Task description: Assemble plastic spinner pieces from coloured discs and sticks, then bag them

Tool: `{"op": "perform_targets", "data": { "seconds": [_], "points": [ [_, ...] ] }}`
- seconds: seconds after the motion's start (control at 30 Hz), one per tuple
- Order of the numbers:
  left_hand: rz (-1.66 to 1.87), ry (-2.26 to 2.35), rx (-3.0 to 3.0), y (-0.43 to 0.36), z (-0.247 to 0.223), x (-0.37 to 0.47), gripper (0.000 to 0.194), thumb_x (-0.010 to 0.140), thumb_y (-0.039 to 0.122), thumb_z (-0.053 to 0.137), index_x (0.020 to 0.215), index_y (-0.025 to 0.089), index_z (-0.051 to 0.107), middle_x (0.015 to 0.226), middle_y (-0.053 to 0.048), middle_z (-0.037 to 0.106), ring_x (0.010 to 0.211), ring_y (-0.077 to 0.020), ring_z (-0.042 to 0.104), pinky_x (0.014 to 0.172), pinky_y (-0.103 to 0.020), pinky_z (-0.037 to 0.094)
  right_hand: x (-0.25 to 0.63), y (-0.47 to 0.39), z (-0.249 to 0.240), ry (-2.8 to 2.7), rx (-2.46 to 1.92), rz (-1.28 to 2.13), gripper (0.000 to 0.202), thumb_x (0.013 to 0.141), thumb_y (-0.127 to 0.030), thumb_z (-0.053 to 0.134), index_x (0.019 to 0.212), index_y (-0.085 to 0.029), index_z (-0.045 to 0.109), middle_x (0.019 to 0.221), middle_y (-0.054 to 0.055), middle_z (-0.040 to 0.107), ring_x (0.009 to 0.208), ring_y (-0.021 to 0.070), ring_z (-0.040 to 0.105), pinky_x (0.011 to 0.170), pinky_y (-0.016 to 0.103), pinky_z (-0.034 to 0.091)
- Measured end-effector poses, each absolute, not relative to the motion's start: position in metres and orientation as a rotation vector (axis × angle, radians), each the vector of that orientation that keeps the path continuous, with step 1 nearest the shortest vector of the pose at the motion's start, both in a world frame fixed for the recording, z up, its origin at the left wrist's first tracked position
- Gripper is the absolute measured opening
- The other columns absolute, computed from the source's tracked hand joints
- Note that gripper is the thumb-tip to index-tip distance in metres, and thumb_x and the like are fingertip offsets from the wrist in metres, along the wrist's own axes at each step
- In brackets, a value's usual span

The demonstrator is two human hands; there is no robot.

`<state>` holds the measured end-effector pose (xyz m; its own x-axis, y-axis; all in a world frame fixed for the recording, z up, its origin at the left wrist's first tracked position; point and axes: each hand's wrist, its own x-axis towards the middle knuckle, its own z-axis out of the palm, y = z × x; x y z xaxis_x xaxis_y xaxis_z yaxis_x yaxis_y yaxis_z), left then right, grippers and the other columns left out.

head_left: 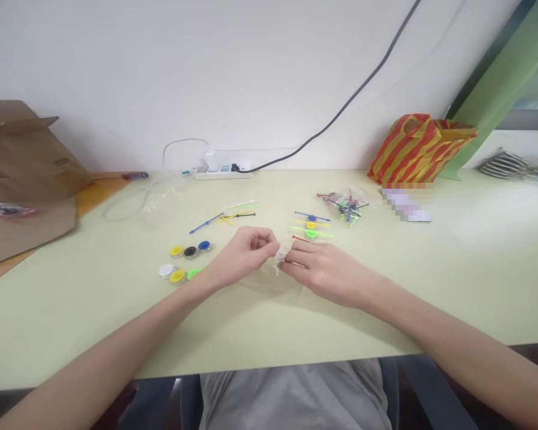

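Note:
My left hand (253,251) is closed in a pinch at the middle of the table, its fingertips on a small clear-and-white piece (280,254). My right hand (316,263) grips the same piece from the other side, fingers bent round it. Clear plastic film seems to hang below the fingers; its outline is faint. Just beyond my right hand lie round pieces with arrow-shaped sticks across them, among them a blue one (312,217), a yellow one (311,225) and a green one (311,234). A red stick (300,239) is partly hidden by my right hand.
Several round discs (190,252) lie left of my left hand. Loose arrow sticks (207,223) lie beyond it. Farther back are a bag of coloured parts (347,206), a striped bag (419,152), a power strip (223,174), a screwdriver (134,175) and a cardboard box (27,152).

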<state>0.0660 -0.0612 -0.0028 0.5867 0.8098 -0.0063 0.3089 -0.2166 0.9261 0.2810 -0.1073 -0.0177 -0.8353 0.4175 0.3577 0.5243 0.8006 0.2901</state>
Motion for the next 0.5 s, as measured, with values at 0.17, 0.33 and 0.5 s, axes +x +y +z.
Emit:
{"op": "perform_targets", "data": {
  "seconds": [0.17, 0.33, 0.5],
  "points": [
    [0.534, 0.936, 1.854, -0.0613, -0.0002, 0.0649, 0.025, 0.089, 0.029, 0.06, 0.068, 0.017, 0.052, 0.055, 0.007, 0.035, 0.05, -0.0065, 0.027, 0.048, -0.023, 0.018, 0.2769, -0.1096, -0.0198, -2.751, -0.947, -0.601, 0.019, 0.097, -0.002, 0.05, 0.098, -0.011, 0.066, 0.092, 0.011, 0.064, 0.093, 0.0248, 0.058, 0.078, 0.037, 0.051],
    [0.55, 0.946, 2.012, -0.0636, -0.0031, 0.0657, 0.026, 0.093, 0.033, 0.059, 0.072, 0.017, 0.057, 0.055, 0.007, 0.032, 0.052, -0.0082, 0.026, 0.05, -0.025, 0.021, 0.2722, -0.1112, -0.0237, -2.738, -0.939, -0.586, 0.021, 0.098, -0.002, 0.048, 0.104, -0.011, 0.066, 0.096, 0.012, 0.066, 0.093, 0.0236, 0.058, 0.075, 0.035, 0.051],
    [0.791, 0.939, 2.385, -0.0603, 0.0002, 0.0604, 0.025, 0.097, 0.044, 0.057, 0.092, 0.019, 0.063, 0.086, -0.003, 0.06, 0.085, -0.0171, 0.056, 0.079, -0.03, 0.045, 0.2771, -0.1088, -0.0228, -2.595, -0.935, -0.485, 0.021, 0.101, -0.006, 0.047, 0.103, -0.012, 0.067, 0.096, 0.011, 0.069, 0.09, 0.022, 0.059, 0.072, 0.033, 0.047]
  ]
}}
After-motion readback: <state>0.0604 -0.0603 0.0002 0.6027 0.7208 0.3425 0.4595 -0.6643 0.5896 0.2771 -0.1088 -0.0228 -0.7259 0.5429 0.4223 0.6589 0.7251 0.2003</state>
